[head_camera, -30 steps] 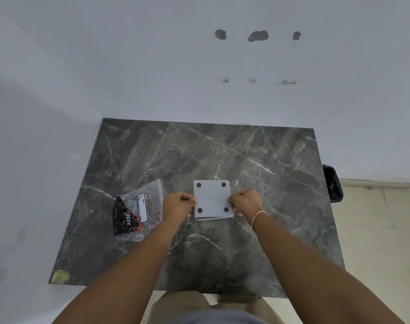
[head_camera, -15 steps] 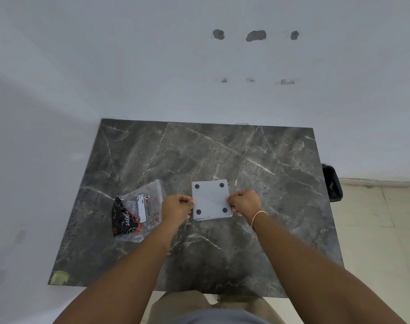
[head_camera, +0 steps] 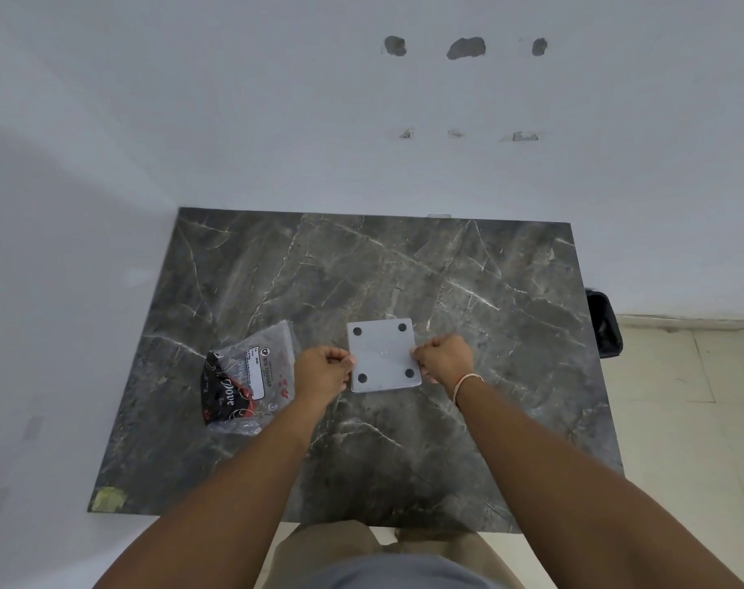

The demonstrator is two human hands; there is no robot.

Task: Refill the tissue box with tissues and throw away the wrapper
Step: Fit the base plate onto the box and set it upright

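Observation:
A square grey tissue box (head_camera: 384, 354) lies upside down on the dark marble table (head_camera: 404, 269), its flat base with four black round feet facing up. My left hand (head_camera: 324, 371) grips its left edge and my right hand (head_camera: 443, 359) grips its right edge, both with fingers curled tight. To the left of my left hand lies a clear plastic tissue wrapper (head_camera: 247, 378) with black and red print and a white label. I cannot tell what is inside the box.
A black waste bin (head_camera: 604, 325) stands on the tiled floor just past the table's right edge. White walls close in behind and to the left of the table. A strip of yellowish tape (head_camera: 108, 499) sits at the table's near left corner.
Both hands stay on the box edges; the box looks a little flatter against the table than a second ago. The wrapper has not moved.

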